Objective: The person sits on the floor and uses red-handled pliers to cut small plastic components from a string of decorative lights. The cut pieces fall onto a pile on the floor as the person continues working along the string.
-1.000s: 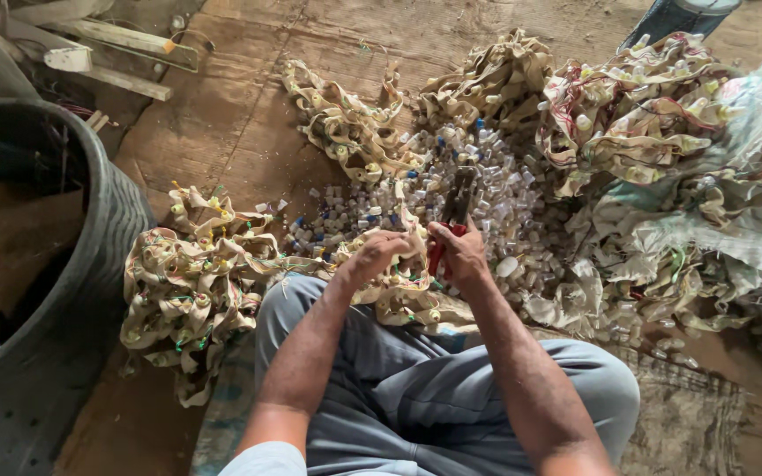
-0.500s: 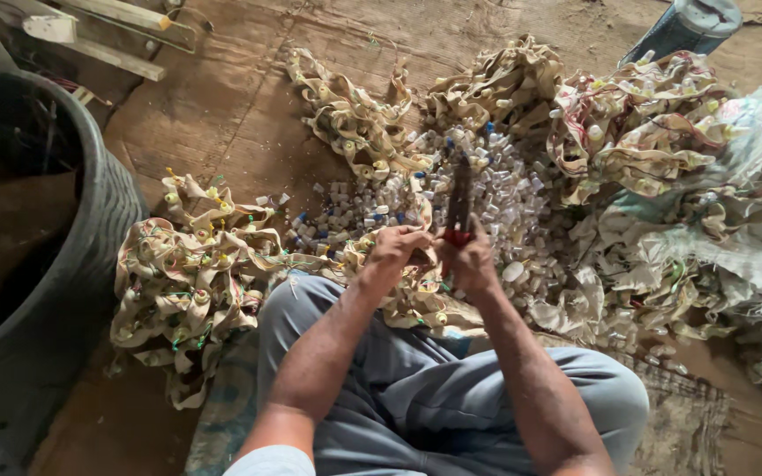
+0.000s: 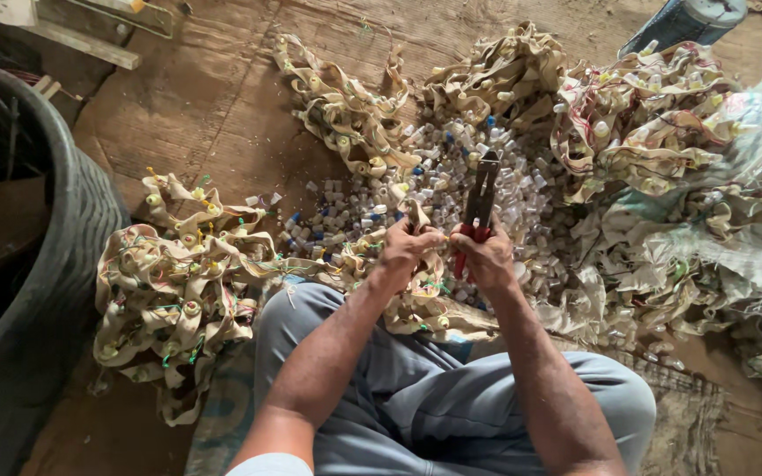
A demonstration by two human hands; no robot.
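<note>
Left hand [image 3: 406, 249]: I pinch a limp beige fabric strip [image 3: 416, 220] studded with round caps.
Right hand [image 3: 485, 256]: I grip red-handled metal pliers [image 3: 480, 201] above pale plastic caps [image 3: 522, 189].

I sat on a dusty brown floor [image 3: 222, 115] covered with old sacking. A big dark tub [image 3: 37, 291] stood at my left, and some wooden boards [image 3: 81, 26] lay behind it.

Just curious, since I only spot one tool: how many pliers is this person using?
1. The pliers are in the right hand, red handles gripped, jaws pointing away over the pile of small caps. The left hand holds a strip. Others may lie buried.
</note>
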